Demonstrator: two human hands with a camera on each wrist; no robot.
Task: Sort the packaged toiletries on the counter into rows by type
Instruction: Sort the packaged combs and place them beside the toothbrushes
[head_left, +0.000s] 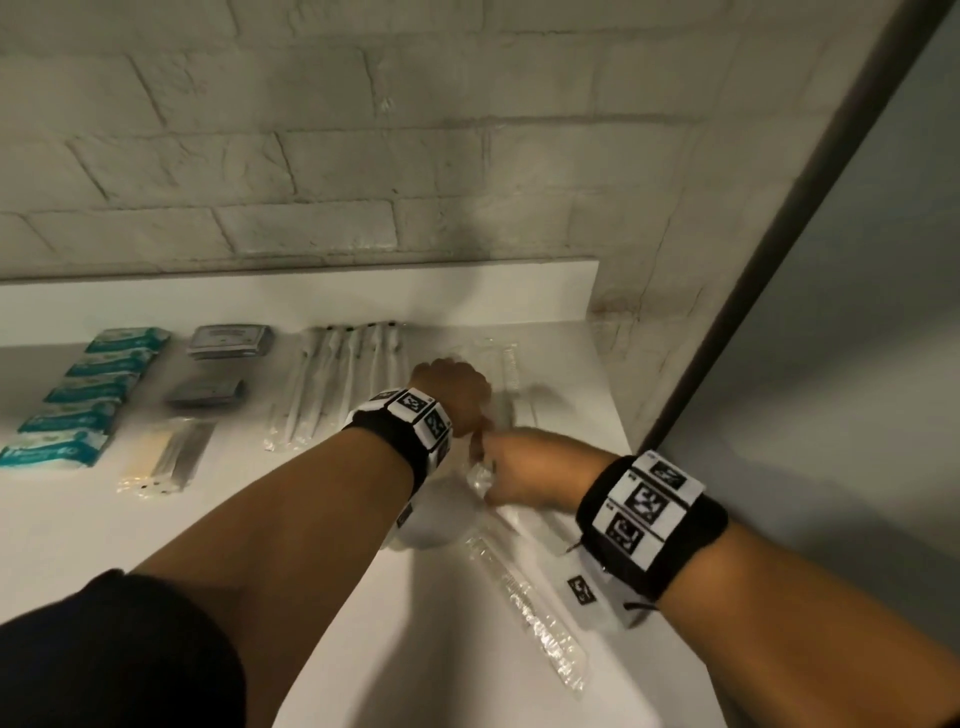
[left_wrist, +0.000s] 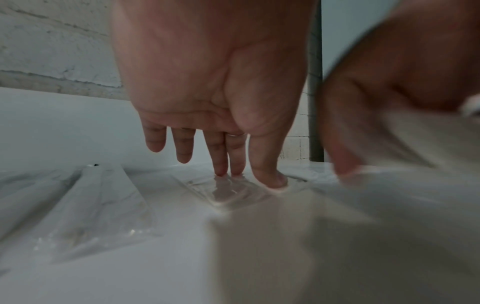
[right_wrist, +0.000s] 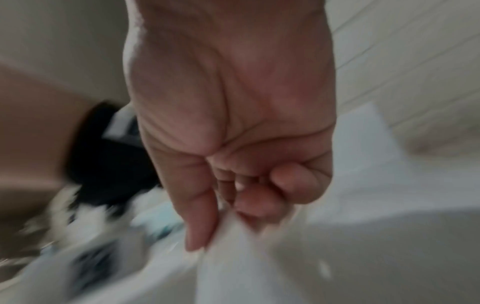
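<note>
At the counter's right end, my left hand (head_left: 456, 393) (left_wrist: 221, 144) has straight fingers whose tips press a clear comb packet (head_left: 508, 375) (left_wrist: 231, 195) flat. Just in front of it, my right hand (head_left: 517, 470) (right_wrist: 231, 205) pinches the far end of another long clear comb packet (head_left: 527, 610) (right_wrist: 233, 257) between thumb and curled fingers; that packet trails back toward me. The right wrist view is blurred. Sorted rows lie to the left: teal packets (head_left: 83, 395), grey packets (head_left: 228, 340), and wrapped toothbrushes (head_left: 337, 382) (left_wrist: 103, 205).
Clear packets of thin sticks (head_left: 166, 460) lie in front of the grey packets. A white brick wall (head_left: 363, 156) backs the white counter (head_left: 130, 530). The counter's right edge (head_left: 618, 415) drops off beside a dark frame (head_left: 769, 270).
</note>
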